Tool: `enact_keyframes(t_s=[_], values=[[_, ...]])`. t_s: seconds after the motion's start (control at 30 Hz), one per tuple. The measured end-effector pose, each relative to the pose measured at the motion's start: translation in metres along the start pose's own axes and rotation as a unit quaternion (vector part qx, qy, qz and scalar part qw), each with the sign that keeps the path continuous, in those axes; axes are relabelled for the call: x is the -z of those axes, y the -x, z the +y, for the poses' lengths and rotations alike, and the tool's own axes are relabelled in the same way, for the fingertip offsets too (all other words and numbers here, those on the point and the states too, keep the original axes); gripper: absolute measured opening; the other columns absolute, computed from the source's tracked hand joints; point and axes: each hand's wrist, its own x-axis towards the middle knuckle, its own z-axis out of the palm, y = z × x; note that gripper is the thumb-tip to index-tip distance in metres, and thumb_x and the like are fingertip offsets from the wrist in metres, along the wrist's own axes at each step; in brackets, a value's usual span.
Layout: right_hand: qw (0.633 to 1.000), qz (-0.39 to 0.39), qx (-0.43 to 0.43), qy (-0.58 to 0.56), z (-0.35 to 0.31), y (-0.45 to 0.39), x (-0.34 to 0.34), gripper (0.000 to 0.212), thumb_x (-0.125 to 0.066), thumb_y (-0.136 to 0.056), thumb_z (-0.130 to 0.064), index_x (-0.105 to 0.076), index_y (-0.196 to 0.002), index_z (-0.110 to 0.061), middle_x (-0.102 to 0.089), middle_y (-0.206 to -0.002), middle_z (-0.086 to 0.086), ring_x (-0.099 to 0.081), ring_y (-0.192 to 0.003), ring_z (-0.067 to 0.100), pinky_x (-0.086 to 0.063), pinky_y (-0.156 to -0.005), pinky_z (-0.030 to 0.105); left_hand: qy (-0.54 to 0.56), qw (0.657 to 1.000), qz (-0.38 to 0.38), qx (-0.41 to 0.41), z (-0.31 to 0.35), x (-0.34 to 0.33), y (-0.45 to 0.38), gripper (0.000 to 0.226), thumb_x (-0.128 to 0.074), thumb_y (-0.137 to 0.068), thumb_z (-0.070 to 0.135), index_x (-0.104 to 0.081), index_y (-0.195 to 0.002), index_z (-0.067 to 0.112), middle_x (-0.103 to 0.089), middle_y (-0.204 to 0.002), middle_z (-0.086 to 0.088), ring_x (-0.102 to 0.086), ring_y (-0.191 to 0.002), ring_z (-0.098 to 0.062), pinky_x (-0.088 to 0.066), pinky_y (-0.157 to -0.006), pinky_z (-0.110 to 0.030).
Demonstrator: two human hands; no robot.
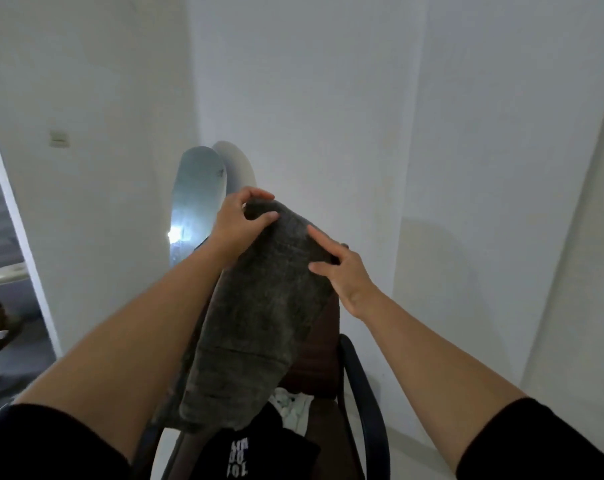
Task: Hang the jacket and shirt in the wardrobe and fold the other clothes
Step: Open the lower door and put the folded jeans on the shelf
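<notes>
Left hand: the left hand (239, 220) grips the top corner of the grey garment (259, 313), thumb in front and fingers curled over the upper edge.
Right hand: the right hand (342, 271) lies on the garment's right side with the fingers mostly straight and spread, the forefinger pointing up across the cloth; it touches rather than clasps.
Grey garment: a dark grey, washed-looking piece, folded lengthwise, hanging over the backrest of the chair (328, 344); its lower end reaches down to the seat. What kind of garment it is cannot be told.
Chair: a brown office chair with a black armrest (362, 386), standing near the white wall (328, 98).
On the seat: a black garment with white print (245, 452) lies below the grey one, and a white cloth (293, 407) is just behind it.
Behind: a skateboard deck (198, 199) leans upright in the wall corner, beyond the left hand.
Left edge: a doorway (2, 237) opens to another room.
Wall: a light switch (59, 137) is on the left wall.
</notes>
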Motion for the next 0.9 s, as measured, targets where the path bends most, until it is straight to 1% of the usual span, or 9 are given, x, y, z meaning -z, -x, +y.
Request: enact_keyframes(t_s=[0.1,0.17,0.3,0.37,0.43,0.53,0.67,0.77,0.9], values=[[0.998,0.021,0.000,-0.051,-0.024,0.006,-0.007,0.046,-0.053,-0.088,0.010,-0.062,-0.123,-0.017,-0.057,-0.124,0.002,-0.055,-0.111,0.016,-0.047,-0.101,0.030,-0.139,0.983,-0.123,-0.015,-0.001,0.025,0.013,0.070,-0.080,-0.069,0.033,-0.043,-0.129,0.039,-0.046,-0.128,-0.001,-0.043,-0.118,-0.017,-0.037,-0.102,-0.033],[0.999,0.013,-0.004,-0.043,-0.033,0.016,-0.009,0.043,-0.054,-0.087,0.009,-0.063,-0.122,-0.015,-0.060,-0.116,-0.002,-0.056,-0.109,0.015,-0.047,-0.100,0.030,-0.174,0.979,-0.104,0.010,-0.004,0.033,0.028,0.076,-0.081,-0.069,0.026,-0.041,-0.133,0.036,-0.044,-0.134,-0.007,-0.040,-0.125,-0.024,-0.032,-0.107,-0.037],[0.999,-0.014,-0.035,-0.027,-0.043,0.042,-0.003,0.042,-0.055,-0.087,0.007,-0.063,-0.122,-0.015,-0.060,-0.122,0.005,-0.058,-0.107,0.017,-0.051,-0.094,0.026,-0.171,0.983,-0.059,0.011,-0.005,0.028,0.063,0.064,-0.079,-0.071,0.015,-0.051,-0.127,0.031,-0.044,-0.135,-0.004,-0.037,-0.129,-0.021,-0.025,-0.108,-0.028],[0.999,-0.023,-0.042,-0.008,-0.046,0.056,0.006,0.040,-0.056,-0.087,0.006,-0.064,-0.118,-0.017,-0.059,-0.124,0.009,-0.057,-0.112,0.021,-0.049,-0.097,0.031,-0.150,0.988,-0.044,0.009,0.003,0.021,0.082,0.057,-0.078,-0.072,0.012,-0.056,-0.123,0.028,-0.044,-0.134,-0.003,-0.037,-0.128,-0.019,-0.028,-0.111,-0.029],[0.998,-0.031,-0.047,0.003,-0.048,0.072,0.017,0.042,-0.057,-0.087,0.006,-0.064,-0.119,-0.019,-0.061,-0.122,0.007,-0.060,-0.108,0.019,-0.051,-0.094,0.028,-0.131,0.991,-0.040,0.001,0.016,0.013,0.099,0.054,-0.076,-0.073,0.009,-0.058,-0.121,0.025,-0.042,-0.134,-0.003,-0.037,-0.128,-0.018,-0.028,-0.112,-0.032],[0.998,-0.042,-0.053,0.007,-0.046,0.098,0.032,0.046,-0.057,-0.086,0.009,-0.062,-0.121,-0.020,-0.063,-0.115,0.001,-0.063,-0.099,0.012,-0.054,-0.084,0.021,-0.137,0.989,-0.052,-0.016,0.033,0.005,0.123,0.050,-0.075,-0.074,0.009,-0.060,-0.119,0.027,-0.042,-0.135,0.000,-0.037,-0.129,-0.018,-0.032,-0.112,-0.044],[0.994,-0.062,-0.086,0.001,-0.042,0.125,0.043,0.047,-0.053,-0.087,0.010,-0.065,-0.117,-0.023,-0.063,-0.115,-0.002,-0.058,-0.107,0.017,-0.051,-0.089,0.025,-0.133,0.987,-0.079,-0.052,0.038,0.003,0.148,0.044,-0.068,-0.079,0.001,-0.066,-0.113,0.028,-0.040,-0.138,0.003,-0.034,-0.132,-0.014,-0.028,-0.113,-0.034],[0.989,-0.081,-0.122,-0.003,-0.038,0.140,0.047,0.045,-0.050,-0.089,0.009,-0.064,-0.117,-0.022,-0.062,-0.111,-0.002,-0.057,-0.104,0.017,-0.050,-0.083,0.022,-0.140,0.980,-0.123,-0.074,0.034,0.008,0.165,0.045,-0.062,-0.083,-0.003,-0.066,-0.111,0.031,-0.037,-0.141,0.003,-0.031,-0.131,-0.007,-0.023,-0.109,-0.022],[0.972,-0.135,-0.192,0.022,-0.029,0.146,0.051,0.045,-0.051,-0.088,0.007,-0.060,-0.123,-0.019,-0.060,-0.113,0.002,-0.056,-0.102,0.018,-0.049,-0.075,0.024,-0.157,0.970,-0.177,-0.052,0.021,0.013,0.178,0.047,-0.062,-0.083,-0.002,-0.063,-0.112,0.035,-0.032,-0.144,0.005,-0.027,-0.135,-0.012,-0.023,-0.113,-0.030]])
